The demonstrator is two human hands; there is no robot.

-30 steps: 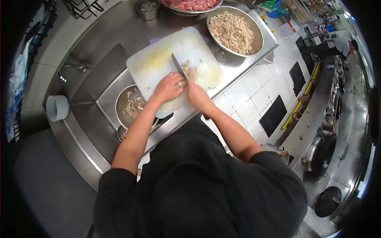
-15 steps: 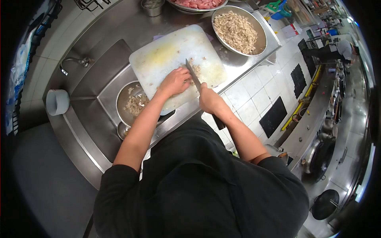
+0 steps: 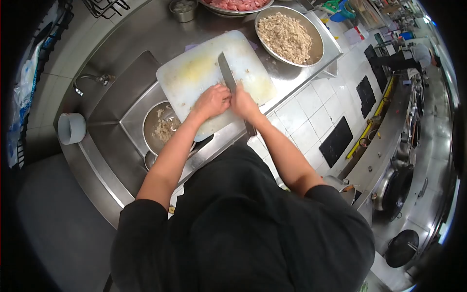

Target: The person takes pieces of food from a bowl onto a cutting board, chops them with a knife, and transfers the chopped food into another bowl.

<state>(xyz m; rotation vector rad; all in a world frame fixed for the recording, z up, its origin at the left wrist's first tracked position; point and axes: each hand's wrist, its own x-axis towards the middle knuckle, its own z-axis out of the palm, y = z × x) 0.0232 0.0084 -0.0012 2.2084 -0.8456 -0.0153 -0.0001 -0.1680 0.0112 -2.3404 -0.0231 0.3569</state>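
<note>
Having moved forward, the right hand is gripping the knife; beside it, the left hand is curling, its hold unclear.

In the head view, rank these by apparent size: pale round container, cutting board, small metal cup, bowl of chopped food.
1. Cutting board
2. Bowl of chopped food
3. Pale round container and small metal cup: too close to rank surely.

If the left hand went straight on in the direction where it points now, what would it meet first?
Most likely the knife blade, which the right hand holds close beside the left hand; whether they touch is unclear here.
</note>
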